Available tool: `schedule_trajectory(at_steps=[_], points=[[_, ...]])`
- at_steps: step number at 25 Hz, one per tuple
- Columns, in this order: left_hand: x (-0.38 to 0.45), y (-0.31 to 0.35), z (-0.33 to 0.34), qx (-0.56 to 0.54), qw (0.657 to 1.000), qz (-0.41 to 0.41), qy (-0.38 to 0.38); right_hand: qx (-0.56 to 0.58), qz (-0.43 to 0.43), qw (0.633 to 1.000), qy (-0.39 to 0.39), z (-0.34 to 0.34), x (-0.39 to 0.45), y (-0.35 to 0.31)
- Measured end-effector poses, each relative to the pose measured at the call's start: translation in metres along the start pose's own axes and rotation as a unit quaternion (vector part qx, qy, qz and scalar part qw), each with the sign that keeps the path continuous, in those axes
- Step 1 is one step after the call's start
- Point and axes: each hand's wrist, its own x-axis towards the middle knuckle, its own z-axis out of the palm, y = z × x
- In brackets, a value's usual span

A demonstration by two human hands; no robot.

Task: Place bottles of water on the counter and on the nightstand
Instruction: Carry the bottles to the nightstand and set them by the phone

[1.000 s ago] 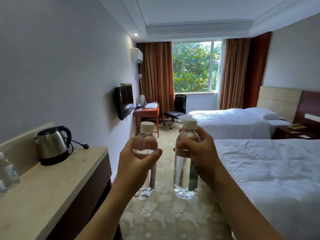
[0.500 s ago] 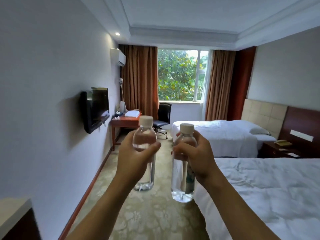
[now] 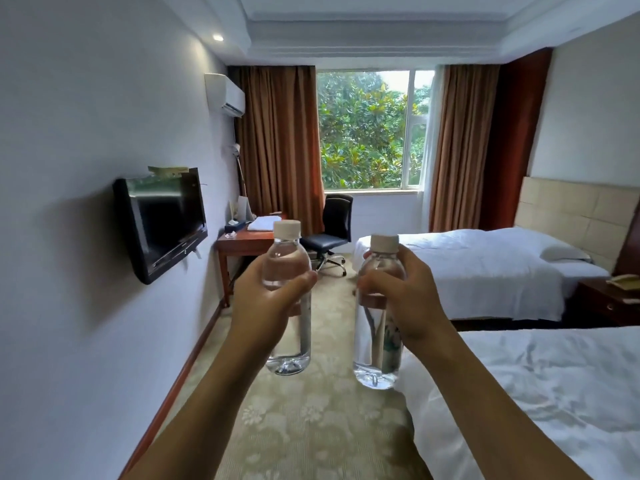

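I hold two clear water bottles with pale caps upright in front of me over the carpet. My left hand (image 3: 266, 299) is wrapped around the upper half of the left bottle (image 3: 289, 341). My right hand (image 3: 405, 299) grips the right bottle (image 3: 375, 344), which carries a partly green label. The dark wooden nightstand (image 3: 606, 303) stands at the far right between the two beds, with a phone on top. The counter is out of view.
A near bed (image 3: 536, 393) fills the lower right and a far bed (image 3: 467, 268) lies beyond it. A wall-mounted TV (image 3: 162, 220) hangs on the left. A red-brown desk (image 3: 242, 240) and black office chair (image 3: 329, 230) stand by the window. Patterned carpet runs between wall and beds.
The view has advanced into the room: the counter with the kettle has dropped out of sight at the left. The TV, desk and beds appear closer. Both hands keep the bottles in the same grip.
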Motion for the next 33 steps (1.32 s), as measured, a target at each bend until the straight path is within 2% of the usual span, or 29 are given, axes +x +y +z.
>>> schedule_trajectory(at_steps=[4,8,12,19,23,25,30,33], points=[[0.105,-0.051,0.03,0.037,0.999,-0.006,0.003,0.029,0.004,0.999,-0.027,0.0,0.129,0.051],[0.205,-0.108,0.038,0.041,0.998,-0.006,0.039,0.025,-0.007,0.998,-0.064,0.024,0.241,0.1],[0.308,-0.181,0.041,0.038,0.998,-0.004,0.042,0.027,-0.014,0.995,-0.092,0.051,0.348,0.165],[0.538,-0.302,0.056,-0.004,0.999,0.036,0.027,-0.005,-0.002,0.999,-0.047,0.099,0.56,0.269],[0.662,-0.354,0.104,-0.006,0.998,0.059,-0.022,0.006,0.007,1.0,0.016,0.091,0.67,0.302],[0.713,-0.379,0.13,-0.029,0.998,0.045,-0.03,0.006,0.011,0.999,0.036,0.08,0.72,0.319],[0.821,-0.451,0.191,-0.028,0.998,0.037,-0.037,-0.045,-0.033,0.998,0.028,0.051,0.841,0.387],[0.9,-0.505,0.248,-0.009,0.998,0.051,-0.046,-0.052,-0.063,0.997,0.011,0.021,0.942,0.442]])
